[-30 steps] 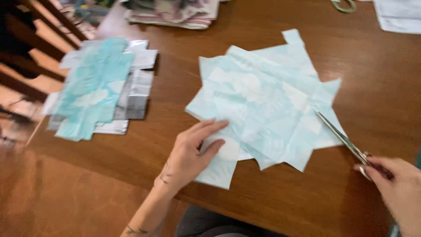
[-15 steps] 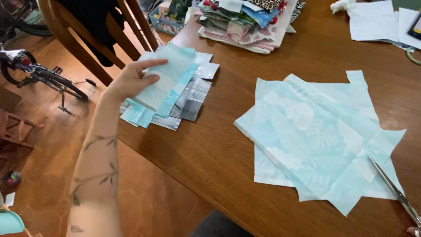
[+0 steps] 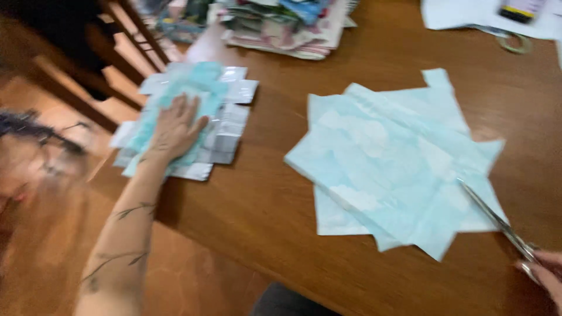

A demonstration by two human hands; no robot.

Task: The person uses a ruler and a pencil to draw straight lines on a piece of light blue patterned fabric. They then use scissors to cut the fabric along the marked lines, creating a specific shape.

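My left hand (image 3: 174, 129) lies flat, fingers spread, on a pile of light blue and silver paper squares (image 3: 228, 126) at the table's left corner. A fanned stack of pale blue patterned paper sheets (image 3: 386, 164) lies in the middle of the wooden table (image 3: 281, 205). My right hand (image 3: 545, 276) shows only at the lower right edge, gripping the handles of metal scissors (image 3: 494, 219) whose blades point up-left and rest over the stack's right edge.
A heap of colourful papers (image 3: 287, 23) sits at the table's far side. White sheets (image 3: 468, 14) and a green ring-shaped object (image 3: 515, 44) lie at the top right. A dark wooden chair (image 3: 88, 64) stands left of the table over a wooden floor.
My left hand went from the big blue stack to the left pile with a blue sheet and now presses flat on it. The scissors stay at the stack's right edge.
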